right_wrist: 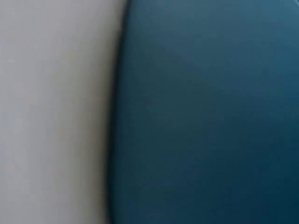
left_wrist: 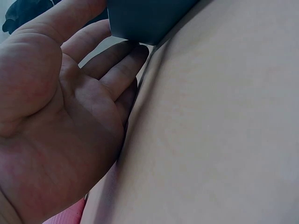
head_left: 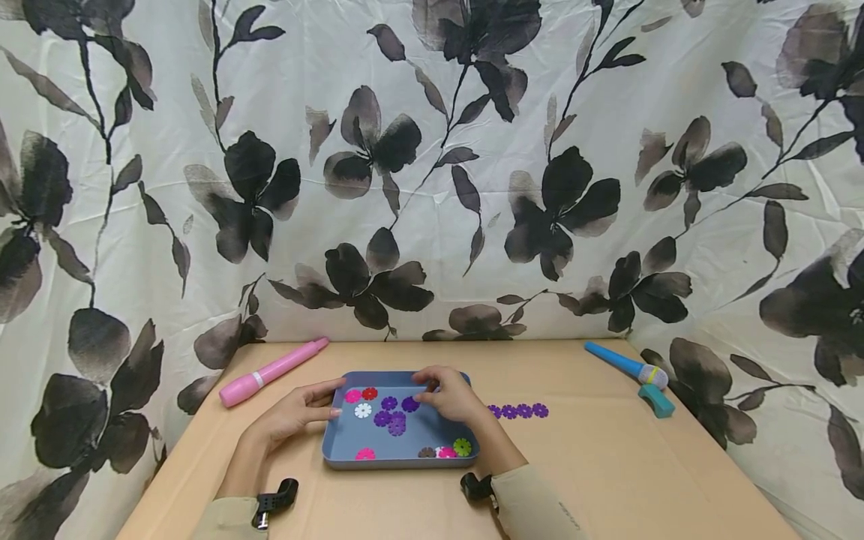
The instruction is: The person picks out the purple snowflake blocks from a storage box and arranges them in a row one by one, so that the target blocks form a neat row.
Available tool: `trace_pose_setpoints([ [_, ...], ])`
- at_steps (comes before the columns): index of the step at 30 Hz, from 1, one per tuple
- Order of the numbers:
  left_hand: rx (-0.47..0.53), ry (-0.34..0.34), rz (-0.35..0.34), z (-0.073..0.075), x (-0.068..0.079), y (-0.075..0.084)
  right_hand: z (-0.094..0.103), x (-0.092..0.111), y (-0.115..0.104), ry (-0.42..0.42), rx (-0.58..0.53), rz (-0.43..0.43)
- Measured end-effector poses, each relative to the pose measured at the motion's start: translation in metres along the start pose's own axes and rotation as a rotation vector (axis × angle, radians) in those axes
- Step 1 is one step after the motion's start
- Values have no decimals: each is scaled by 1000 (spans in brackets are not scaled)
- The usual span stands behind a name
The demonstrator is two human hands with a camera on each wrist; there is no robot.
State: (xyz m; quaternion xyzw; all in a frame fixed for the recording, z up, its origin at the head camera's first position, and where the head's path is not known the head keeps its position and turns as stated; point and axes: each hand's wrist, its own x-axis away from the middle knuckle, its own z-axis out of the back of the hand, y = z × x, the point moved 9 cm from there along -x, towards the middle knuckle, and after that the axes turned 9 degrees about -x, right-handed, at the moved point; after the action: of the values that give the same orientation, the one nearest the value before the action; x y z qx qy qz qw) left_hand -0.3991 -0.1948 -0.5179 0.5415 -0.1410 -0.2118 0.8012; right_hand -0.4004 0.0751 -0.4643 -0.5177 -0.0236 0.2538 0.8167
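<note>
Purple flower discs [head_left: 397,424] are lying in a loose cluster around the middle of the grey-blue tray [head_left: 343,437], and we are seeing a row of similar purple discs [head_left: 524,411] lying on the tan table [head_left: 628,465], right of the tray. Our left hand [head_left: 295,412] is holding the tray at its left side, its thumb touching the rim. Our right hand [head_left: 448,394] is reaching over the tray's far right part, thumb and index finger bending close together beside a darker purple disc [head_left: 410,404]; we are unable to tell whether they are pinching it, as the right wrist view is showing only blurred surfaces. Toward the tray's far left corner, a pink disc [head_left: 353,395], a red disc [head_left: 369,393] and a white disc [head_left: 363,410] are sitting close together. Along the near wall, another pink disc [head_left: 365,454] is lying toward the left, while a brown disc [head_left: 427,452] and a green disc [head_left: 462,447] are resting toward the right. Beyond our left hand, a pink pen [head_left: 273,373] is lying on the table's far left, and on the far right a blue stick [head_left: 617,361] is lying with a teal block [head_left: 656,401] at its near end. Behind the table, floral cloth [head_left: 445,240] is hanging.
</note>
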Motion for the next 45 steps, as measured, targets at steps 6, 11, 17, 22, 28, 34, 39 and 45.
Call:
trace_pose_setpoints([
  [6,17,0,0,-1,0,1,-15,2,4,-40,99,-37],
  [11,12,4,5,0,0,1,-22,4,5,-82,191,-15],
  [17,6,3,4,0,1,1,-26,6,7,-126,230,1],
  [22,11,1,-4,0,1,2,-26,4,10,-122,240,6],
  [28,15,-2,-3,0,1,2,-33,5,6,-181,329,45],
  [34,14,0,-4,0,1,2,-35,6,4,-190,365,77],
  [39,6,7,3,0,1,1,-32,6,9,-157,358,63],
  [45,-6,14,10,0,2,0,-28,4,8,-118,256,53],
])
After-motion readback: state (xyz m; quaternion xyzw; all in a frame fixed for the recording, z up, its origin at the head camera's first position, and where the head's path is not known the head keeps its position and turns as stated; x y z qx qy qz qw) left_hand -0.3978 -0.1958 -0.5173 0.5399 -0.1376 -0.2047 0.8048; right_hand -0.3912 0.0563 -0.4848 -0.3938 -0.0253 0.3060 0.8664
